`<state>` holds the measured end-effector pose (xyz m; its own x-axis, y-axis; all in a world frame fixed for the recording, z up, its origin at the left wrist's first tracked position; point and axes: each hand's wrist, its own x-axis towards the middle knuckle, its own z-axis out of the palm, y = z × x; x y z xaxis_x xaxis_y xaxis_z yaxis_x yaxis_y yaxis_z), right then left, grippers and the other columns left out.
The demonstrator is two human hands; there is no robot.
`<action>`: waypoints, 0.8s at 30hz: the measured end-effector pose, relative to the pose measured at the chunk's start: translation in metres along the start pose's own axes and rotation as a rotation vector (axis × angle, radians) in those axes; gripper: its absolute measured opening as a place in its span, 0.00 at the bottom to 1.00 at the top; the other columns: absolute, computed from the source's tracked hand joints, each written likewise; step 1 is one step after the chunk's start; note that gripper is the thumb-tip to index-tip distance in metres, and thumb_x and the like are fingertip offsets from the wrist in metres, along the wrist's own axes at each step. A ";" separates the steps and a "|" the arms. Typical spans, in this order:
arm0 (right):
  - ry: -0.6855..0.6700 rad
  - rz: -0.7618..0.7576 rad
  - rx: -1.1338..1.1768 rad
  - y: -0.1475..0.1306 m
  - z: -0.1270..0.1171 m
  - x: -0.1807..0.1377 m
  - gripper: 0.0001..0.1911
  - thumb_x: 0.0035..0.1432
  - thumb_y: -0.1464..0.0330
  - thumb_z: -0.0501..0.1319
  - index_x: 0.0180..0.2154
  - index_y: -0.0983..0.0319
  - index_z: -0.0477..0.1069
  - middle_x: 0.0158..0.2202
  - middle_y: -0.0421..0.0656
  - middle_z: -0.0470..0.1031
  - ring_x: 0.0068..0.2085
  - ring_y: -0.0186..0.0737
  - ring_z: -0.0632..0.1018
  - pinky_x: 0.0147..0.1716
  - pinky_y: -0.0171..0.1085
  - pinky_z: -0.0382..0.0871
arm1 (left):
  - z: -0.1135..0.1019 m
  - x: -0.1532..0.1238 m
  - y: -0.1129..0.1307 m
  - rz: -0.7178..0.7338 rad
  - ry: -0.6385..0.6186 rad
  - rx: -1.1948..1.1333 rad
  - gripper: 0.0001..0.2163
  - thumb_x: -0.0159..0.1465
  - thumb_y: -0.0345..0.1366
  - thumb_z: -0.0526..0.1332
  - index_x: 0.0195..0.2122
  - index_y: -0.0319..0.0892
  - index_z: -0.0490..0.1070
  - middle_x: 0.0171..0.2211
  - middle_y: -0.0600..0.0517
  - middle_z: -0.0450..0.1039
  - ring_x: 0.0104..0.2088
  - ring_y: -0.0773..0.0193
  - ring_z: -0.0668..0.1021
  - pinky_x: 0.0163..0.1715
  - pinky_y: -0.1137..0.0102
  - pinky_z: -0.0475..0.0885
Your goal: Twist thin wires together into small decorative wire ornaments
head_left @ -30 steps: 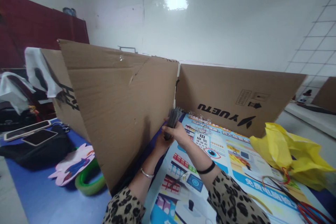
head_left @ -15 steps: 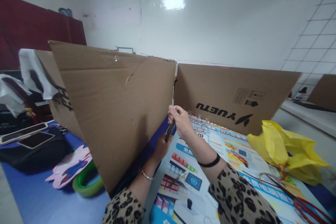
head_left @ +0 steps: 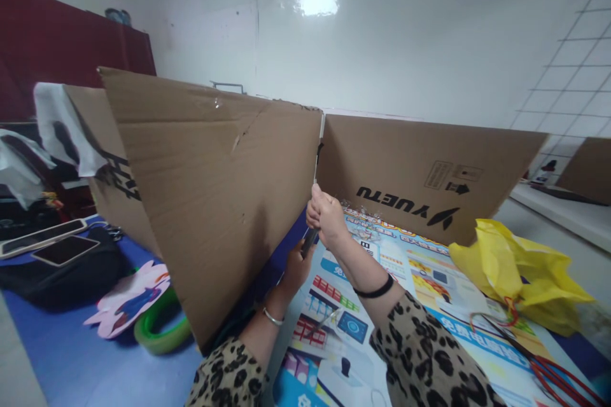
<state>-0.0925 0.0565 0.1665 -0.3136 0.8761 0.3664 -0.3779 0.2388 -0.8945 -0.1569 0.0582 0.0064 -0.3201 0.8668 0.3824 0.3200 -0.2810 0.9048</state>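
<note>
Head view: leopard-print sleeves (head_left: 233,372) pushed back, the person I am watching works a slim dark bundle (head_left: 310,242) above a printed poster (head_left: 356,378). The left hand (head_left: 296,265) pinches its lower end; the right hand (head_left: 327,220), just above, curls closed around its upper part. One cardboard panel (head_left: 210,184) stands left of the hands, another (head_left: 410,152), marked YUETU, beyond them. A yellow bag (head_left: 518,270) and red-handled scissors (head_left: 533,361) lie to their right.
</note>
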 end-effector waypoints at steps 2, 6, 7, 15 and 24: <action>-0.110 -0.026 -0.070 -0.002 -0.006 0.001 0.18 0.50 0.54 0.61 0.24 0.60 0.61 0.18 0.34 0.65 0.20 0.29 0.68 0.22 0.30 0.64 | -0.003 0.001 0.005 -0.006 0.039 -0.007 0.15 0.59 0.46 0.53 0.33 0.39 0.69 0.26 0.50 0.71 0.29 0.61 0.72 0.32 0.69 0.65; -0.203 -0.125 -0.210 -0.011 -0.023 0.005 0.25 0.46 0.59 0.66 0.45 0.58 0.65 0.44 0.43 0.72 0.48 0.39 0.72 0.48 0.38 0.64 | -0.008 0.004 0.011 0.006 0.075 -0.019 0.14 0.60 0.46 0.53 0.31 0.40 0.67 0.24 0.52 0.69 0.28 0.63 0.71 0.31 0.70 0.63; -0.197 -0.161 -0.232 -0.013 -0.027 0.006 0.28 0.45 0.59 0.66 0.48 0.57 0.63 0.47 0.44 0.70 0.51 0.39 0.70 0.51 0.40 0.62 | -0.008 0.004 0.011 0.008 0.075 -0.022 0.13 0.60 0.46 0.53 0.30 0.40 0.67 0.24 0.53 0.68 0.27 0.64 0.70 0.31 0.70 0.63; -0.241 -0.313 -0.700 -0.025 -0.044 0.008 0.22 0.60 0.52 0.48 0.45 0.58 0.69 0.51 0.46 0.68 0.56 0.41 0.66 0.59 0.45 0.53 | -0.001 0.002 0.005 -0.026 0.006 -0.043 0.12 0.57 0.45 0.56 0.26 0.41 0.64 0.19 0.56 0.64 0.23 0.68 0.67 0.25 0.73 0.61; -0.397 -0.297 -0.843 -0.037 -0.046 0.022 0.26 0.59 0.49 0.47 0.52 0.55 0.65 0.58 0.44 0.62 0.60 0.41 0.61 0.61 0.47 0.49 | -0.004 0.007 -0.001 -0.038 0.005 -0.048 0.10 0.56 0.43 0.57 0.25 0.42 0.63 0.15 0.59 0.60 0.19 0.70 0.66 0.23 0.74 0.60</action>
<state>-0.0452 0.0865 0.1956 -0.6353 0.5641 0.5273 0.2096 0.7832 -0.5853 -0.1625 0.0630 0.0089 -0.3353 0.8752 0.3487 0.2641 -0.2679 0.9265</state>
